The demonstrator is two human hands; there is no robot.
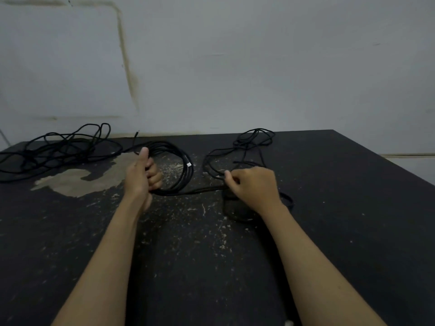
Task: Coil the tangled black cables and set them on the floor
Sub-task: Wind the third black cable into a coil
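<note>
A coil (175,169) of black cable, several loops thick and marked by a small white tag, is gripped in the closed left hand (141,175), thumb raised, above the scuffed black floor (341,208). From the coil a single strand (202,189) is run across to the right hand (255,187), where it is pinched between closed fingers, and beyond that hand a loose tangle (247,147) of the same cable is spread on the floor. A second, larger tangle (54,151) of black cable is left at the far left, near the pale wall (235,67), well apart from both hands.
</note>
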